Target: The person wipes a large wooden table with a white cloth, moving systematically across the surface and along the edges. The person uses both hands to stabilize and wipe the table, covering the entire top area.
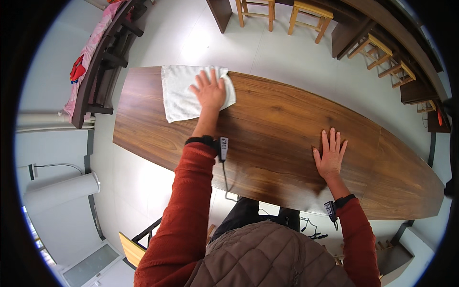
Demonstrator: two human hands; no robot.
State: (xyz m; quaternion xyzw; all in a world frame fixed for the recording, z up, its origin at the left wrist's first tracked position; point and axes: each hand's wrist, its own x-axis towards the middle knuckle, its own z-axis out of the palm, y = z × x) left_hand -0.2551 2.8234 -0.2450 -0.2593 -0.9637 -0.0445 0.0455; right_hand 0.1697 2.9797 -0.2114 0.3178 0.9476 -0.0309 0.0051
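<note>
Leaning toward the bench [277, 158] in a brown quilted vest [267, 253] and dark trousers [244, 215], the person reaches both arms forward in rust-red sleeves [186, 201]. Each wrist wears a black strap carrying a small device, one at the left wrist [223, 149] and one at the right [330, 209]; a thin cable [225, 177] runs from the left one toward the near edge of the bench. The right hand [331, 155] is open, palm down, its fingers parted and pointing away from the body; it lies on the bare brown wood and has hold of nothing. Farther out and well apart from it, the left hand [210, 92] is also open and flat, fingers fanned, resting on top of a white cloth [178, 98] without curling round it. The cloth lies spread near the far edge of the bench, left of its middle, with a few soft wrinkles and the hand over its right part. Beyond the bench stretches a pale tiled floor [201, 45]. At the far left, pink fabric [93, 48] with a red item [77, 70] on it drapes along dark wooden furniture [88, 91]; at the far side, light wooden stools [311, 10] stand by a dark counter [351, 36].
</note>
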